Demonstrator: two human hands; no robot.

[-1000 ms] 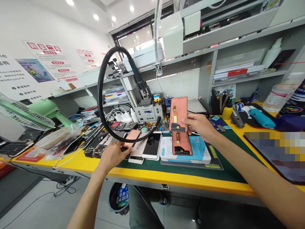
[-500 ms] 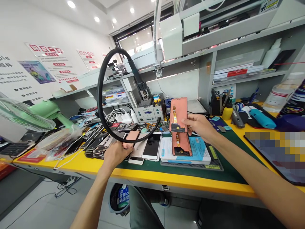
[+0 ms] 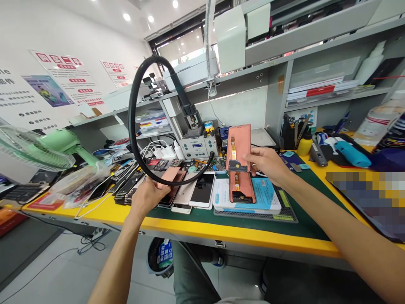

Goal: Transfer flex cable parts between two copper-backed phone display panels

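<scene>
My right hand (image 3: 267, 164) pinches the right edge of a copper-backed phone screen panel (image 3: 239, 145), upright, with a ribbon cable and a black strip low on it. A similar panel (image 3: 243, 188) lies right below it, on a white and blue box (image 3: 267, 196). At the left, my left hand (image 3: 149, 194) is closed on a copper-coloured phone panel (image 3: 170, 175), tilted up over another copper-edged phone part (image 3: 176, 185). Next to these lie a gold phone (image 3: 186, 192) and a white-framed phone (image 3: 204, 190) with a dark screen.
A thick black hose (image 3: 133, 114) loops above my left hand from a rework station (image 3: 198, 146). Stacked phones (image 3: 126, 190) lie at the left, near a green fan (image 3: 60, 143). The green mat (image 3: 306, 202) carries the box. A tablet-like screen (image 3: 363, 202) and a blue tool (image 3: 352, 154) are at the right.
My left hand has raised and tilted its copper panel up to the left, uncovering a phone part beneath. The right hand still holds its panel, almost unmoved. The camera view has shifted slightly.
</scene>
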